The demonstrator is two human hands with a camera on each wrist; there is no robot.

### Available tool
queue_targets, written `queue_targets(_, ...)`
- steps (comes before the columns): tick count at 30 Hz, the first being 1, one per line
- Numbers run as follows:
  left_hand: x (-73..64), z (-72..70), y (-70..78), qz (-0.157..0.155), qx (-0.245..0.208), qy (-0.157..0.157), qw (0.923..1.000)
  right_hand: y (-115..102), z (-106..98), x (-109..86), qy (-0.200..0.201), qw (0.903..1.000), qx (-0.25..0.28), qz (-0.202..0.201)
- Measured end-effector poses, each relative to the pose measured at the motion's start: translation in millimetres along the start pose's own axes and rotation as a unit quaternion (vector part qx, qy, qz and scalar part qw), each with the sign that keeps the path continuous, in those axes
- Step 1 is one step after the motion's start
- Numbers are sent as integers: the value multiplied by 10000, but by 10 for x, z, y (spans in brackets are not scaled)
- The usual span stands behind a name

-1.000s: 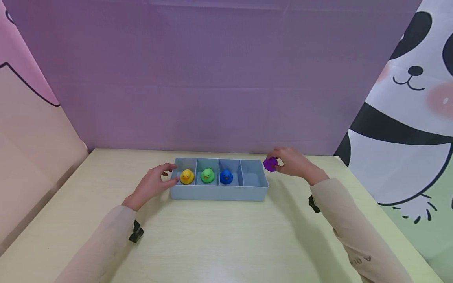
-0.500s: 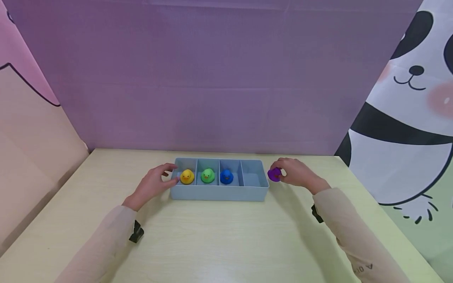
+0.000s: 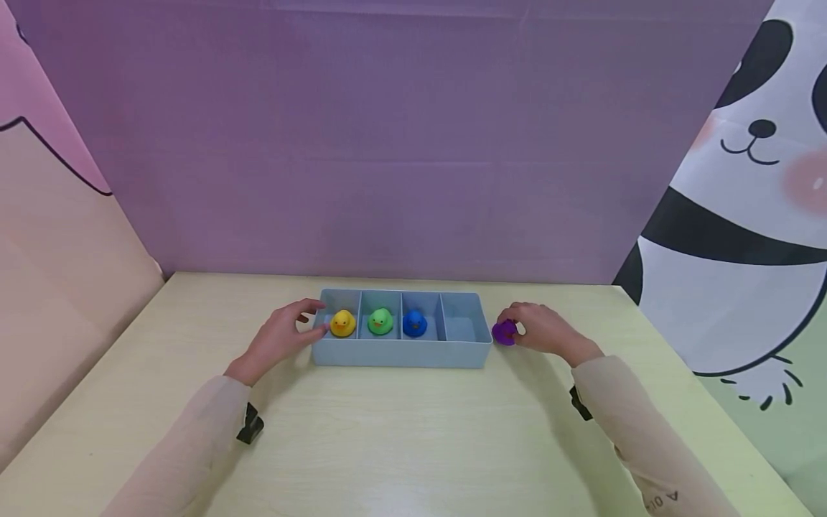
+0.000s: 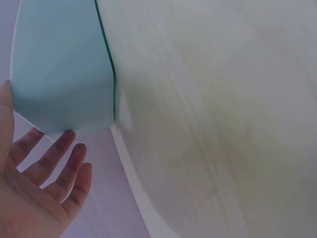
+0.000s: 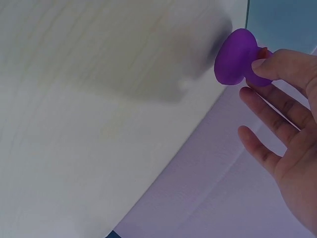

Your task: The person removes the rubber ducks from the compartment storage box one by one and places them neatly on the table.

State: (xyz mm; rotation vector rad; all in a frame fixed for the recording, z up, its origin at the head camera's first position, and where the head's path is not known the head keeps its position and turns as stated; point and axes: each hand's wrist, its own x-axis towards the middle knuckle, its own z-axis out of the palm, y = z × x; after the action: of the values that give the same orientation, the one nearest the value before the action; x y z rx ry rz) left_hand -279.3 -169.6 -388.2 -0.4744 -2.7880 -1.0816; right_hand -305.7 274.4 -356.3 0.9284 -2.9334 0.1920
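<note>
A pale blue box (image 3: 400,353) has a row of compartments. From the left, they hold a yellow rubber duck (image 3: 342,324), a green rubber duck (image 3: 380,322) and a blue rubber duck (image 3: 415,324); the rightmost compartment is bare. My left hand (image 3: 282,333) rests at the box's left end, fingers spread, thumb and fingertips right at the rim and end wall. Just beyond the box's right end, my right hand (image 3: 543,328) pinches a purple rubber duck (image 5: 234,60) by its head between thumb and fingers. Its rounded base faces the tabletop in the right wrist view.
The box stands toward the back of a light wooden table (image 3: 388,445). Behind the table rises a purple backdrop (image 3: 388,143), with a panda-printed panel (image 3: 743,301) on the right and a pink and beige panel (image 3: 58,287) on the left.
My right hand has brought the purple rubber duck down and slightly right, from beside the box's back right corner to low beside its right end. My left hand and the box stay put.
</note>
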Motion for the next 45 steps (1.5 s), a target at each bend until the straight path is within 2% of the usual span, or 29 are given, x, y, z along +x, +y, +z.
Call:
queue_targets(23,5,2,2,-106,34,-56,9999,25,84,-35,38,9999,123,11)
queue_targets(33,-10,-10,15,-86,31,-18,10000,14,-15,0,-115,9998,128,-71)
queue_targets(38,-7,-7,12,-77,36,-21,10000,-7,-103,35,-200,9997,127,67)
queue_targets(45,-1,0,-2,-100,78,-35,9999,-51,-243,120,46,9999,89,15)
